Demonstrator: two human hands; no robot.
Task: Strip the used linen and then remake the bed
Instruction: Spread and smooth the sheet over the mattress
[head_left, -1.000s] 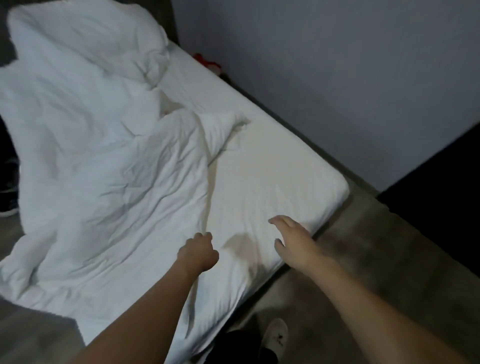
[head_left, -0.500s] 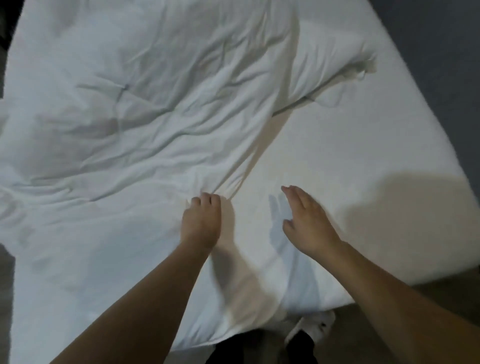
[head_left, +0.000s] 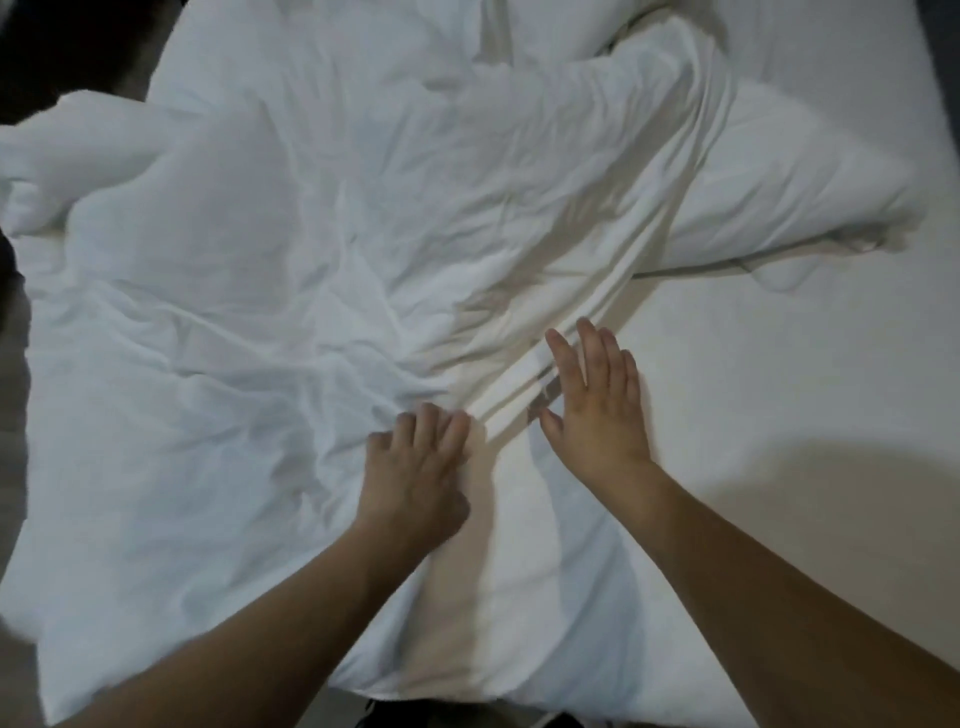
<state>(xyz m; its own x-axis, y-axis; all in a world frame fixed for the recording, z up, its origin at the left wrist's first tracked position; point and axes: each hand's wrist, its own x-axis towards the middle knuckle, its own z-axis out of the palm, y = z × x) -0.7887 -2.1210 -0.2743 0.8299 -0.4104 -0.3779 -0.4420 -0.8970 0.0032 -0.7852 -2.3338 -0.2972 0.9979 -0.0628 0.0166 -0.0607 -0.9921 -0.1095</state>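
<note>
The mattress, bare white on the right, carries the rumpled duvet over its left and middle, now bunched into tight pleats beside the hands. The left hand has uncurled, fingers lying on the duvet's edge; whether it grips cloth is unclear. The right hand has moved in, flat and spread against the pleats.

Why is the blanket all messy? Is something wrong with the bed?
Nothing is broken. The white duvet lies crumpled and bunched toward one side instead of spread flat, leaving the sheet bare. The left hand grips its edge; the right hand lies flat beside the folds.
</note>
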